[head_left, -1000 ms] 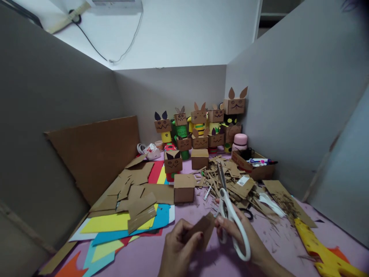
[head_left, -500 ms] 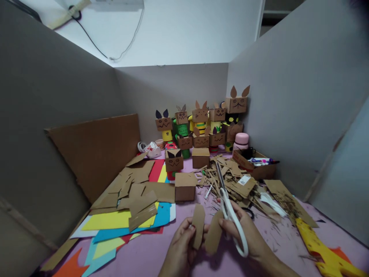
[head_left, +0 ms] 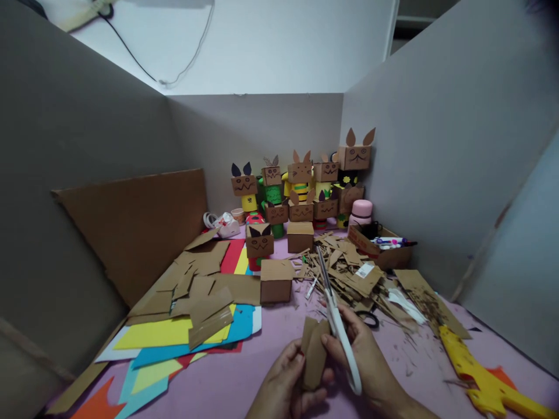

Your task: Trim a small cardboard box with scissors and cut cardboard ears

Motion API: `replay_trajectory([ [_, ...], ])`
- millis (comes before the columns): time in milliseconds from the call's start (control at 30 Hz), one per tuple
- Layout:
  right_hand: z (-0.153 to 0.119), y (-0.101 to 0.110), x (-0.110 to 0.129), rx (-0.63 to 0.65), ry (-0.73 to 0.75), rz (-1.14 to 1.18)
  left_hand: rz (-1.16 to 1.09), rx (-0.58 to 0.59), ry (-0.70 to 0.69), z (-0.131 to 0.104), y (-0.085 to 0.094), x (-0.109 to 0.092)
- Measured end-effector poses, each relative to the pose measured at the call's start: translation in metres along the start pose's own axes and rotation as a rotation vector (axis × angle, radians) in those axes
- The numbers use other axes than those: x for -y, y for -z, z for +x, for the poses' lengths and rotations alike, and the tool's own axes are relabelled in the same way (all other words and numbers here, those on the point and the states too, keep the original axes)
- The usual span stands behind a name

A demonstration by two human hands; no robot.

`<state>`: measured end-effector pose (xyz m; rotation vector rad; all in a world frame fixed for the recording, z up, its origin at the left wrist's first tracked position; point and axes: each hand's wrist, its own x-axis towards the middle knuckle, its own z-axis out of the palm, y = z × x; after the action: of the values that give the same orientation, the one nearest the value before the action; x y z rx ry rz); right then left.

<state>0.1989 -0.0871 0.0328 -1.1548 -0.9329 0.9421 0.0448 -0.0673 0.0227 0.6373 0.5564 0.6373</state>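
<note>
Low in the middle, my left hand (head_left: 283,378) grips a narrow cardboard strip with trimmed corners. A second cardboard piece (head_left: 315,364) lies over it, overlapping most of its face. My right hand (head_left: 367,358) pinches this front piece between thumb and fingers, and it also keeps hold of white-handled scissors (head_left: 343,337). Their blades look closed and point up and away from me. Part of the rear strip is hidden behind the front piece and my fingers.
A closed cardboard box (head_left: 277,285) stands ahead, before several box-headed animal figures (head_left: 300,171). Cardboard scraps (head_left: 345,265) heap at right, near a pen box (head_left: 388,256) and a yellow glue gun (head_left: 484,378). Coloured paper (head_left: 152,334) and cardboard sheets (head_left: 205,297) spread leftward.
The two cardboard pieces, held side by side before, now overlap. My right hand has moved left with the scissors and its piece. The whole view has shifted slightly.
</note>
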Motion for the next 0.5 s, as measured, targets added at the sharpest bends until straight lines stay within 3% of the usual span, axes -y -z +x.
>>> replay_trajectory([
  [133, -0.003, 0.0, -0.002, -0.024, 0.024, -0.143, 0.04, 0.006, -0.01, 0.001, 0.001, 0.004],
  [300, -0.008, 0.002, 0.0, -0.011, 0.185, -0.345, 0.07, 0.044, -0.025, 0.002, 0.002, 0.007],
  [500, -0.006, 0.002, -0.001, 0.02, 0.141, -0.268, 0.077, 0.145, -0.034, 0.013, 0.011, 0.015],
])
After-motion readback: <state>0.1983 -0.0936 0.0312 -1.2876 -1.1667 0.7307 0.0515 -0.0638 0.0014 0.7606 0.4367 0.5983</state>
